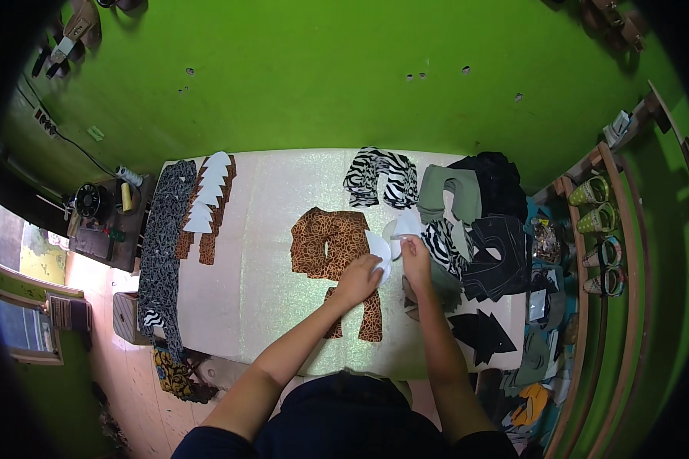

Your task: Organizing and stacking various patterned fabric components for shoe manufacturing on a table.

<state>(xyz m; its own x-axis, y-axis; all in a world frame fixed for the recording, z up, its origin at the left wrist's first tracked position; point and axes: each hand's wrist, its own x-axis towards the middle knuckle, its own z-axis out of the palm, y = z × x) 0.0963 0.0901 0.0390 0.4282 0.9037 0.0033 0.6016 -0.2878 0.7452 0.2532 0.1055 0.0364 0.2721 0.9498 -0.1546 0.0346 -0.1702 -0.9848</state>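
Observation:
My left hand [360, 280] is closed on a rounded white cut piece [383, 252], fingers across its near side, beside the leopard-print pieces. My right hand [416, 258] pinches the edge of a small white piece [397, 239] just to the right. More white pieces [408, 223] lie right behind that hand. To the left, a pile of brown leopard-print fabric pieces [308, 242] overlaps around a narrow gap. A separate leopard-print U-shaped piece [370, 320] lies nearer me, partly hidden under my left forearm.
The white table [260, 306] also bears zebra-print pieces [362, 177], olive pieces [463, 183] and black pieces [505, 249]. At left lie grey patterned fabric [163, 229] and overlapping white pieces [201, 210] on leopard print. A wooden rack [624, 206] with sandals stands right; a sewing machine [89, 200] stands left.

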